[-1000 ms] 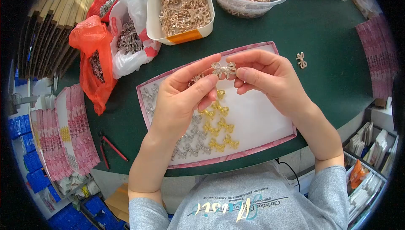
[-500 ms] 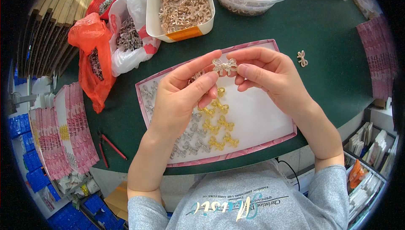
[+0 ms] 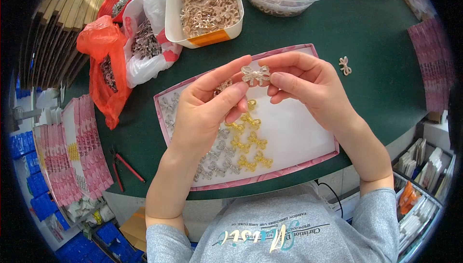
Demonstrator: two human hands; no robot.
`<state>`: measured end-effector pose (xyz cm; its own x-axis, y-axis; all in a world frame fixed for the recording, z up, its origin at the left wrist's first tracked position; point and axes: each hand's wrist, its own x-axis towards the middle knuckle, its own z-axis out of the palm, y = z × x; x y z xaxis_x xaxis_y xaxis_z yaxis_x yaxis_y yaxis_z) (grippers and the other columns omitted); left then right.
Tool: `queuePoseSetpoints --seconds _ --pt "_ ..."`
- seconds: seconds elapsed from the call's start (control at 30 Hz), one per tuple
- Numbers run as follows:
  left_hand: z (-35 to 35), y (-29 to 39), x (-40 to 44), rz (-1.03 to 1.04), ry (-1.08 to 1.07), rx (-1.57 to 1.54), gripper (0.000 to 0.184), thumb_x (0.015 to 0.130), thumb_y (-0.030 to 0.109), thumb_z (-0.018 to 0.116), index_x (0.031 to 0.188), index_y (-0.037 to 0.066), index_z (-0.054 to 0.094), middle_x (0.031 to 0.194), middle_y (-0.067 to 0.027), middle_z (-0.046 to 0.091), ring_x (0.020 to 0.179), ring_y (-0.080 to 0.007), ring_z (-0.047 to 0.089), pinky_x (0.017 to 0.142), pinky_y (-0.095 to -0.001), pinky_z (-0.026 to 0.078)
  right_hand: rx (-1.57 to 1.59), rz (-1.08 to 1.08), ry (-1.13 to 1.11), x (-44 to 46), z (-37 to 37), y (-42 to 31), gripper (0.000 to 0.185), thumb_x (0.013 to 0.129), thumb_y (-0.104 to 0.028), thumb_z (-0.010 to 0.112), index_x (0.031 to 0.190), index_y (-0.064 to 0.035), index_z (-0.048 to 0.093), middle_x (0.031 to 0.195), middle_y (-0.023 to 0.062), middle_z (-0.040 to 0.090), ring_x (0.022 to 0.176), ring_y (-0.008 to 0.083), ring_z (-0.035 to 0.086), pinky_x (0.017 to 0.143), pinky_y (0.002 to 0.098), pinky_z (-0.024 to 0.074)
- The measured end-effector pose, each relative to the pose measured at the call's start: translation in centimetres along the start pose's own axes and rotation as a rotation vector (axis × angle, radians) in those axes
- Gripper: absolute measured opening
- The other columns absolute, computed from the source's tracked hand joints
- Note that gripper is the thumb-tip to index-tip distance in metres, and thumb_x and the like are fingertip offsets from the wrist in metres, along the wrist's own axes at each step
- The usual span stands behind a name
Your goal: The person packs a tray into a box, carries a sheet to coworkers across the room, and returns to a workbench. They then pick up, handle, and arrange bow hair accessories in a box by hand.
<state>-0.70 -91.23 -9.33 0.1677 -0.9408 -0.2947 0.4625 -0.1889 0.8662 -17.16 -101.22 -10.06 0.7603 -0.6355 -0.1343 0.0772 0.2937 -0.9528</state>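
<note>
I hold one pale, openwork metal bow [image 3: 255, 75] up between my two hands, over the far edge of the tray [image 3: 299, 123]. My left hand [image 3: 202, 108] pinches one side of it between thumb and forefinger, and some pinkish metal pieces [image 3: 223, 87] show in the curl of its other fingers. My right hand [image 3: 313, 84] pinches the opposite side, its remaining fingers bent in below. The pink-rimmed tray lies along the near edge of the green bench [image 3: 376, 99]. In it, silver bows [image 3: 218, 166] fill the part toward its left edge, and gold bows [image 3: 257, 140] sit beside them, running up from its near edge. Another pale bow [image 3: 345, 66] lies on the bench, off the tray's far right corner. Red-handled pliers [image 3: 129, 168] rest near the bench's near left edge. Toward its far edge, a cream tub [image 3: 174, 17] and a clear round tub [image 3: 294, 7] stand side by side, both heaped with rose-gold pieces, with a white plastic bag [image 3: 142, 72] and a red plastic bag [image 3: 108, 104] to their left
</note>
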Motion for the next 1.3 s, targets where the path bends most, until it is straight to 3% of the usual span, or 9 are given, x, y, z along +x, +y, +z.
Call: queuePoseSetpoints --seconds 0.57,0.77,0.87,1.07,1.3 --pt "0.02 0.04 0.04 0.000 0.020 0.043 0.032 0.085 0.007 0.056 0.117 0.003 0.053 0.075 -0.0003 0.057 0.062 -0.0023 0.050 0.049 -0.0145 0.035 0.020 -0.026 -0.027 -0.08 -0.09 0.03 0.026 0.090 -0.013 0.048 0.109 0.0030 0.055 0.094 0.0092 0.062 0.080 0.0109 0.061 0.073 0.0230 0.0516" --pt "-0.01 -0.16 0.07 0.019 0.016 0.016 0.034 0.084 0.002 0.054 0.118 -0.002 0.051 0.083 -0.0025 0.058 0.061 -0.0037 0.049 0.045 -0.0133 0.033 0.005 -0.043 -0.031 -0.06 -0.08 0.02 0.026 0.090 -0.013 0.048 0.109 0.0027 0.055 0.094 0.0096 0.062 0.080 0.0110 0.061 0.072 0.0236 0.0521" --pt "-0.35 -0.21 0.11 0.019 -0.013 0.030 0.032 0.086 0.006 0.055 0.117 0.002 0.053 0.076 -0.0007 0.058 0.062 -0.0026 0.051 0.049 -0.0144 0.036 0.001 -0.046 -0.030 -0.08 -0.10 0.05 0.026 0.090 -0.013 0.048 0.109 0.0024 0.055 0.094 0.0097 0.062 0.080 0.0110 0.061 0.073 0.0236 0.0522" --pt "-0.02 -0.14 -0.05 0.027 0.028 0.047 0.032 0.085 0.005 0.055 0.117 0.003 0.054 0.077 0.0000 0.057 0.065 -0.0031 0.052 0.051 -0.0148 0.038 -0.017 -0.059 -0.027 -0.03 -0.06 0.20 0.026 0.091 -0.014 0.047 0.111 0.0020 0.054 0.091 0.0112 0.060 0.081 0.0141 0.061 0.070 0.0258 0.0537" --pt "0.16 0.65 -0.30 0.029 0.096 0.107 0.031 0.084 0.008 0.056 0.115 0.001 0.054 0.081 -0.0023 0.058 0.059 -0.0023 0.048 0.047 -0.0134 0.034 -0.072 -0.101 -0.001 0.15 -0.30 -0.48 0.024 0.089 -0.012 0.049 0.107 0.0029 0.056 0.092 0.0086 0.062 0.080 0.0122 0.060 0.073 0.0250 0.0516"
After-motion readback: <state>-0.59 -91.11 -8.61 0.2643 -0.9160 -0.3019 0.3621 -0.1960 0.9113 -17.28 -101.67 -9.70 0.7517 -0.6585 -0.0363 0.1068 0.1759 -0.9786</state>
